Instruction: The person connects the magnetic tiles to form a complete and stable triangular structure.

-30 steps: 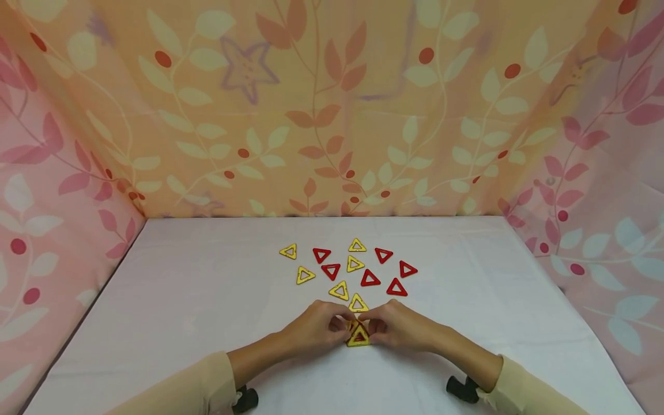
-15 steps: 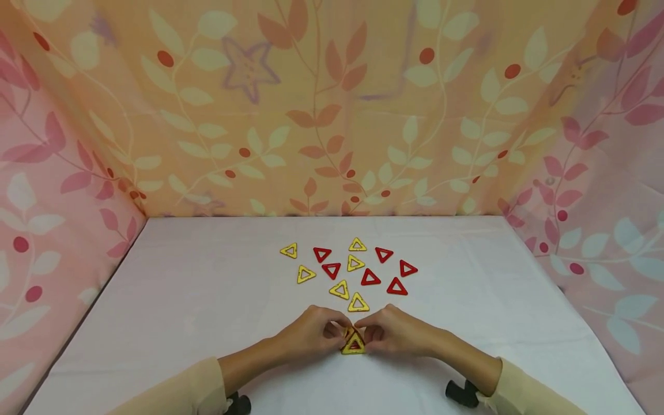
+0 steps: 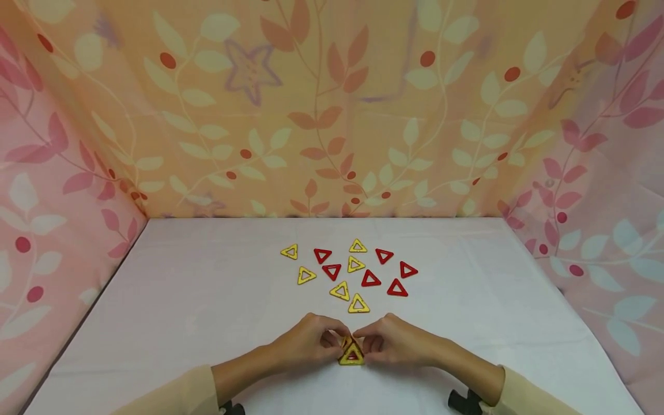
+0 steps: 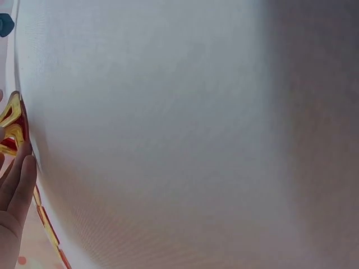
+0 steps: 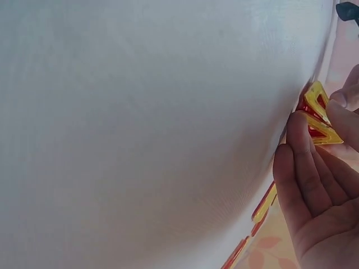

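A small pyramid (image 3: pixel 358 361) of yellow and red open-centred triangle tiles stands near the front of the table, a yellow face towards me. My left hand (image 3: pixel 309 344) grips its left side, thumb low and forefinger at the peak. From the right, my right hand (image 3: pixel 395 344) pinches it the same way, the two forefingers nearly meeting at the top. In the right wrist view, yellow faces of the pyramid (image 5: pixel 312 98) show between the fingers, with red behind them. The left wrist view catches only part of the pyramid (image 4: pixel 12 106) at its edge. Fingers hide the pyramid's sides.
Beyond the hands, loose flat triangles lie scattered on the white table (image 3: pixel 181 300): several yellow, such as the nearest yellow triangle (image 3: pixel 358 310), and several red, such as the rightmost red triangle (image 3: pixel 403 269). Patterned cloth (image 3: pixel 332 115) walls the table at the back and sides.
Both hands have drawn the pyramid towards me and slightly left, away from the nearest yellow triangle. Their grip looks the same, and the loose triangles have stayed put.
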Action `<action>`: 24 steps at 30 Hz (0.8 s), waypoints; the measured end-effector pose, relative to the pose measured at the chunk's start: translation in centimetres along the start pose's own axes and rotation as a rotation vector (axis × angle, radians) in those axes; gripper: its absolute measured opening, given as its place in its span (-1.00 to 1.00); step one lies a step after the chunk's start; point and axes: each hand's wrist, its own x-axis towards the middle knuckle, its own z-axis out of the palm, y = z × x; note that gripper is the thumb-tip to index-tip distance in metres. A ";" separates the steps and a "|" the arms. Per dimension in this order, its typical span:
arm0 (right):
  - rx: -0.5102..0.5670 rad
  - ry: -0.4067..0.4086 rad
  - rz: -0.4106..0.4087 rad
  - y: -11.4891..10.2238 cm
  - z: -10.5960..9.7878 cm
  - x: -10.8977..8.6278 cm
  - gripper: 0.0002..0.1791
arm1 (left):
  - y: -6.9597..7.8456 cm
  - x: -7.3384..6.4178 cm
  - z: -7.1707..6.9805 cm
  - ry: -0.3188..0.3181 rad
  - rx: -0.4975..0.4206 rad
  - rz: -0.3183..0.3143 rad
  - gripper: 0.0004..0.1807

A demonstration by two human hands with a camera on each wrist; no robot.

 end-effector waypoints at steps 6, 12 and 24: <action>-0.020 0.046 0.079 0.2 -0.9 0.0 -0.60 | 0.0 0.7 -1.3 0.020 0.068 0.024 -0.72; -0.193 0.226 0.093 1.3 -2.6 0.8 -0.55 | -0.5 2.6 -3.8 0.134 0.159 0.052 -0.67; -0.286 0.268 0.095 2.8 -3.3 3.0 -0.51 | -2.3 5.4 -4.9 0.172 0.284 0.006 -0.51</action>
